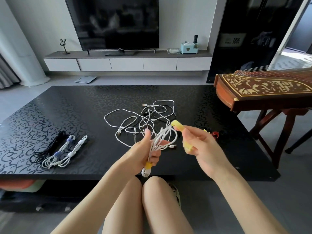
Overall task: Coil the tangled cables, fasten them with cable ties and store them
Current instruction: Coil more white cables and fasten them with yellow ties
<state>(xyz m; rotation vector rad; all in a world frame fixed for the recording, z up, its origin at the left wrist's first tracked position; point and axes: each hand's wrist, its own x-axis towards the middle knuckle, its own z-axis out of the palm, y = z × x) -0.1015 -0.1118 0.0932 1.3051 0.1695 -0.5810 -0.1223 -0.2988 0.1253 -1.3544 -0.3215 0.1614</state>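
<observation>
My left hand grips a coiled white cable above the table's near edge; a yellow tie wraps the coil's lower end below my fist. My right hand pinches a loose yellow cable tie just right of the coil. Behind my hands a tangle of white and black cables lies on the black patterned table. At the left lie three tied bundles: a black one and two white ones.
More ties, red and yellow, lie on the table behind my right hand. A wooden zither on a stand borders the table's right end. A TV and low cabinet stand beyond. My knees are under the near edge.
</observation>
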